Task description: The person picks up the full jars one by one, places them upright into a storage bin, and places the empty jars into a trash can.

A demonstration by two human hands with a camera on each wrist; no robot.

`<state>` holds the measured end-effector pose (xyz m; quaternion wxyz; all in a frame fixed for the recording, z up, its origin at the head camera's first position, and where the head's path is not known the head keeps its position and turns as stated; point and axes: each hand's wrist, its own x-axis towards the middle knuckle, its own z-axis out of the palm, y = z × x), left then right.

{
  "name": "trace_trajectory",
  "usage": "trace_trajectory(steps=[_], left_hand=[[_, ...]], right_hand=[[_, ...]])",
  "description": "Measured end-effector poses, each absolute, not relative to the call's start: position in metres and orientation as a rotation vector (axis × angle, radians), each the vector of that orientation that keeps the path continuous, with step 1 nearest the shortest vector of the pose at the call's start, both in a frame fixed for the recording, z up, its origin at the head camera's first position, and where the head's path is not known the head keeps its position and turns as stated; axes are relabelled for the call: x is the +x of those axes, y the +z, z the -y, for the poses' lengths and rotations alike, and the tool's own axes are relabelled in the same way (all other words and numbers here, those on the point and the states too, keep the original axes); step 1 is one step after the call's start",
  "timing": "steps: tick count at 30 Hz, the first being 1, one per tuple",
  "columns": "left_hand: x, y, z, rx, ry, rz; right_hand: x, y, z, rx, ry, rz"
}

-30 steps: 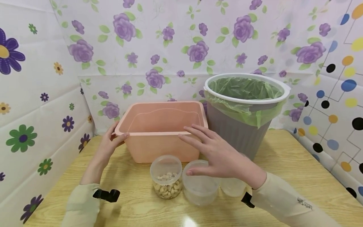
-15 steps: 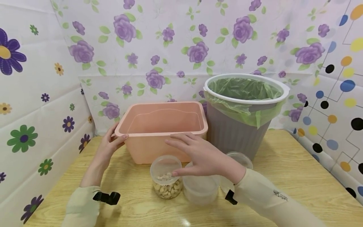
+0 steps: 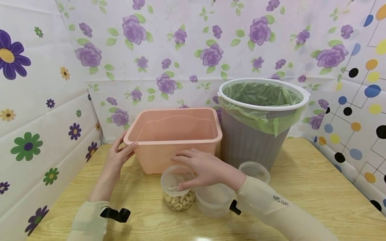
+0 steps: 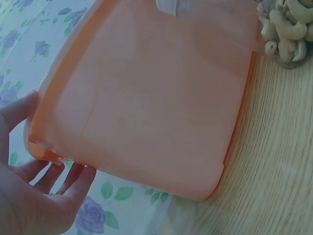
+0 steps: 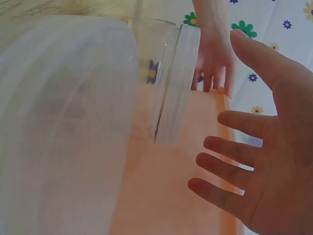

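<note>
A pink plastic basin [image 3: 169, 155] stands at the back of the table. My left hand [image 3: 114, 156] grips its left front corner, thumb on the rim and fingers curled underneath; the left wrist view shows these fingers [image 4: 80, 183] at the rim's edge. In front of the basin is a clear round jar [image 3: 180, 203] with a lid, partly filled with cashews. My right hand [image 3: 203, 169] hovers over the jar with fingers spread. In the right wrist view the jar's lid [image 5: 180, 88] lies just beyond my fingertips [image 5: 211, 142], apart from them.
A translucent round tub [image 3: 213, 205] stands right of the cashew jar, partly under my right wrist. Another clear container [image 3: 256, 172] shows behind my sleeve. At the back right is a tall grey bin [image 3: 248, 137] with a green liner. Patterned cloth walls [image 3: 181, 60] enclose the wooden table.
My right hand has moved left and down, from over the translucent tub to over the cashew jar. My left hand stays on the basin's corner.
</note>
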<state>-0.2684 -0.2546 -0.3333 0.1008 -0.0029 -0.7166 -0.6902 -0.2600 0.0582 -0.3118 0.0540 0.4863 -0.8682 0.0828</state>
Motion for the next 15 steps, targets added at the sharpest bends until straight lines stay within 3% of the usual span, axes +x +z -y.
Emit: trace_trajectory(steps=[9, 15], left_hand=[[-0.267, -0.331, 0.252, 0.029, -2.058, 2.103], [-0.268, -0.332, 0.253, 0.035, -2.059, 2.104]], right_hand=[[-0.268, -0.310, -0.045, 1.553, 0.165, 2.735], [-0.279, -0.308, -0.038, 1.748, 0.130, 2.773]])
